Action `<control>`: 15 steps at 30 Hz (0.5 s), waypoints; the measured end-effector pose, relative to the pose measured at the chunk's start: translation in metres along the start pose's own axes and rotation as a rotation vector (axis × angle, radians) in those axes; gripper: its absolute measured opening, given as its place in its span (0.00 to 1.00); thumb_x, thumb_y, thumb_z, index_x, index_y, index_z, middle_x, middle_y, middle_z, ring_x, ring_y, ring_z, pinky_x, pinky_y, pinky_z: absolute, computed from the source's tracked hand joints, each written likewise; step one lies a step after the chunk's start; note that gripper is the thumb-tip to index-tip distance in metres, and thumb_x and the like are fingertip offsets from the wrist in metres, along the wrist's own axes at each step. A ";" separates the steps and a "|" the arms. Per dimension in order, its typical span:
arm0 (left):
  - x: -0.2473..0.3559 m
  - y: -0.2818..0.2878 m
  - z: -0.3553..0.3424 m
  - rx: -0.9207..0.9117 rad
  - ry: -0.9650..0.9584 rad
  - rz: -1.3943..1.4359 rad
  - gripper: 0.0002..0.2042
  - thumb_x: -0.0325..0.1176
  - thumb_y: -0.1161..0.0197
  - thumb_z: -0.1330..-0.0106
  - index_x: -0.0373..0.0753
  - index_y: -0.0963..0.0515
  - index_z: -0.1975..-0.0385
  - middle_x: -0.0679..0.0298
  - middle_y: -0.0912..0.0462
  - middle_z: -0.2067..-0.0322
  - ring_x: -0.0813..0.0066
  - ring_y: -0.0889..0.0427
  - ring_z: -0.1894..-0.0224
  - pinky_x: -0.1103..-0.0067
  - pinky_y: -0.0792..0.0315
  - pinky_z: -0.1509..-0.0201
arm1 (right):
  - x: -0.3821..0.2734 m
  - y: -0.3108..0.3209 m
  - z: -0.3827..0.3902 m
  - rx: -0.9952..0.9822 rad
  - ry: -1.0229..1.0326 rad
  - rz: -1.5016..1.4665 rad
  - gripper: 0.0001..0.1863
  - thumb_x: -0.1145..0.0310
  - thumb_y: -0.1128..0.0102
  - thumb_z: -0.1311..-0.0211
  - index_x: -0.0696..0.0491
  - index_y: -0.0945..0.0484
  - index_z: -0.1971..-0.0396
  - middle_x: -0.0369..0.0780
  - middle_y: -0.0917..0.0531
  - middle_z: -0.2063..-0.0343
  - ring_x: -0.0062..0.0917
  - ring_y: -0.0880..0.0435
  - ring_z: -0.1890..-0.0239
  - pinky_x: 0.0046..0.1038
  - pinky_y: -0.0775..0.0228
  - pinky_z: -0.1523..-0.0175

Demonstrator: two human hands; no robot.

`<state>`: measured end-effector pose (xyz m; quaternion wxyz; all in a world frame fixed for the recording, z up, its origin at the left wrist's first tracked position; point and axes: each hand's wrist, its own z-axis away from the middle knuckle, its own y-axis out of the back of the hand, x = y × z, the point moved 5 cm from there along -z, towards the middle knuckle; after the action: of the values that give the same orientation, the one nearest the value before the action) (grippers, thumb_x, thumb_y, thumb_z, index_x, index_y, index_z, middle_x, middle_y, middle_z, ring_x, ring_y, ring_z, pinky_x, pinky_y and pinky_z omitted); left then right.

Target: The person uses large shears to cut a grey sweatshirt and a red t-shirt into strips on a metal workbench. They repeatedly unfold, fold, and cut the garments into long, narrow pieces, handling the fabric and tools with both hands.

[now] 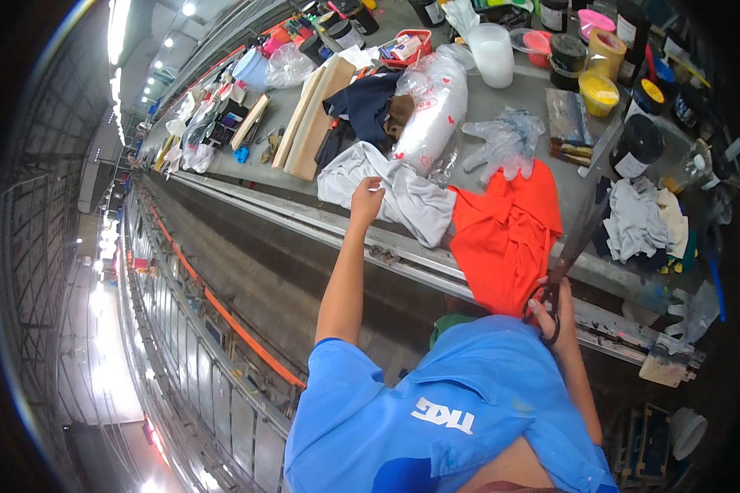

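Note:
My right hand [561, 319] is closed round the dark handles of a large pair of scissors [582, 240], low at the table's near edge. The scissors' blades point up and away, beside a bright red cloth [508, 222] that hangs over that edge. My left hand [367, 200] is stretched out over a crumpled light grey cloth [407, 197], its fingers curled closed. A small white bit shows at the left fingers; whether it is part of the cloth I cannot tell. Past the red cloth lies a clear plastic glove [508, 138].
A long grey table carries a plastic-wrapped white roll [436, 111], dark cloth [366, 103], wooden boards [316, 119] and a white tub [492, 53]. Ink jars [638, 144] crowd the right side near more grey rags [635, 218]. A metal rail [288, 212] runs along the near edge.

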<state>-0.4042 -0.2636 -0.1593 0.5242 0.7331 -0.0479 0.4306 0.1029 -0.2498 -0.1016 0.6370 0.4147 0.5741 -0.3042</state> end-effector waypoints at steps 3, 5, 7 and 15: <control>0.010 0.002 -0.026 0.033 -0.295 -0.178 0.24 0.33 0.31 0.47 0.41 0.25 0.48 0.52 0.24 0.46 0.54 0.26 0.44 0.66 0.30 0.43 | -0.013 -0.036 -0.013 0.034 0.108 0.095 0.21 0.69 0.39 0.49 0.59 0.29 0.54 0.45 0.31 0.58 0.34 0.30 0.51 0.31 0.40 0.43; 0.032 -0.002 -0.035 0.065 -0.390 -0.275 0.26 0.34 0.29 0.49 0.42 0.25 0.47 0.52 0.24 0.47 0.54 0.27 0.43 0.66 0.31 0.42 | -0.011 -0.060 -0.022 0.047 0.103 0.067 0.23 0.70 0.39 0.49 0.60 0.30 0.52 0.45 0.30 0.55 0.34 0.29 0.49 0.32 0.40 0.40; 0.039 -0.006 -0.038 0.085 -0.474 -0.340 0.22 0.34 0.29 0.49 0.40 0.22 0.53 0.53 0.22 0.49 0.56 0.25 0.45 0.66 0.29 0.44 | -0.017 -0.086 -0.027 0.040 0.076 0.014 0.23 0.71 0.38 0.48 0.60 0.31 0.51 0.45 0.29 0.54 0.34 0.28 0.48 0.32 0.40 0.39; 0.096 0.018 0.043 -0.259 -0.339 0.308 0.10 0.27 0.31 0.47 0.36 0.20 0.65 0.57 0.17 0.66 0.60 0.18 0.64 0.70 0.26 0.58 | -0.003 -0.178 -0.049 -0.018 -0.140 -0.470 0.23 0.75 0.37 0.43 0.56 0.35 0.48 0.41 0.25 0.52 0.24 0.25 0.50 0.27 0.34 0.43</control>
<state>-0.3291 -0.2700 -0.0842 0.5263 0.7058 -0.3008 0.3667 -0.0753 -0.2910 -0.1305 0.5908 0.2420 0.6118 -0.4670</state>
